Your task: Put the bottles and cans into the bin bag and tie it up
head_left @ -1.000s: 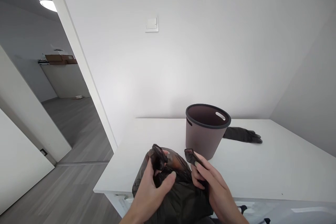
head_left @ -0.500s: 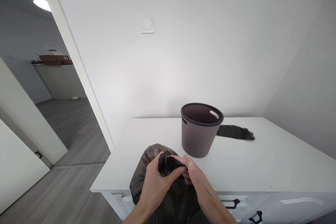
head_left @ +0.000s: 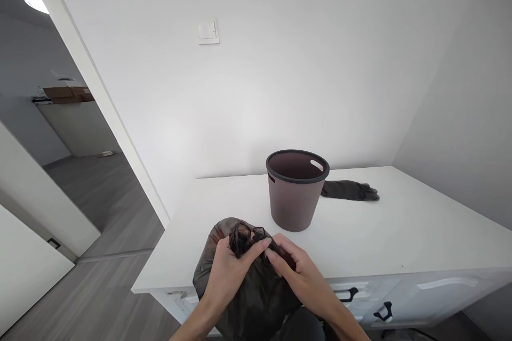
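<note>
A filled black garbage bag (head_left: 260,301), thin enough to show some of its contents, sits at the front edge of the white countertop (head_left: 360,234). My left hand (head_left: 236,266) is closed around the gathered plastic at the bag's mouth. Close beside it, my right hand (head_left: 294,269) pinches the bag's edge between thumb and fingers. Loose loops of plastic stick up between the two hands. Just behind stands an upright mauve trash can (head_left: 294,202) with a dark rim and cut-out handles. A flattened black plastic bag (head_left: 352,191) lies to its right, partly hidden by the can.
White cabinet fronts with black handles (head_left: 347,294) are below the countertop. A light switch (head_left: 208,31) is on the wall. On the left, a doorway opens onto a grey floor (head_left: 120,287), with cardboard boxes (head_left: 66,93) farther back.
My right hand has turned, and its thumb now lies along the gathered plastic. The bag's neck has been bunched into standing loops. The view has shifted slightly to the right.
</note>
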Motion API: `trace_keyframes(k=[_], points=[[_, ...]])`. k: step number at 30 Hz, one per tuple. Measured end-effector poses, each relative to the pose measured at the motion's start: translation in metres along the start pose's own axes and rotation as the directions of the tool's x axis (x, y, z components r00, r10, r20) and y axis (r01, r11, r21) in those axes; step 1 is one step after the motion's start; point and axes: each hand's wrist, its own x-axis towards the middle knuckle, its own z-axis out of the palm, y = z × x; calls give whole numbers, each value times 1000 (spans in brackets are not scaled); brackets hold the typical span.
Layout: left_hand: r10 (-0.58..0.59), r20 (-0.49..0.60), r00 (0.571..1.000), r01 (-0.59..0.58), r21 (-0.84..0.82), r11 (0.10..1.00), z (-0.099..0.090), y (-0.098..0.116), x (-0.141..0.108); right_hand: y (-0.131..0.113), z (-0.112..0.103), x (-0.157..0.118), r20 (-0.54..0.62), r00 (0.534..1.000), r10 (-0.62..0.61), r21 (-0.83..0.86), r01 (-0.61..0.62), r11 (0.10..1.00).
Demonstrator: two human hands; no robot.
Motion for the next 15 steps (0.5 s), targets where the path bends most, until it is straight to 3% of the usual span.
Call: trace_keyframes(k=[4, 9, 12, 15], points=[[45, 58, 997, -49, 70, 996, 6, 2, 1, 10, -1, 1, 41, 999, 6, 119, -11, 993], [162, 114, 980, -182, 204, 962, 17, -1, 0, 29, 2, 2, -103, 968, 229, 384, -174, 907], [222, 203, 954, -277, 306, 911, 19, 1, 0, 27, 0, 0, -209, 946, 248, 299, -179, 937], [357, 291, 888, -454, 423, 784, 19, 9, -1, 9, 0, -5, -148, 973, 179, 175, -153, 973]])
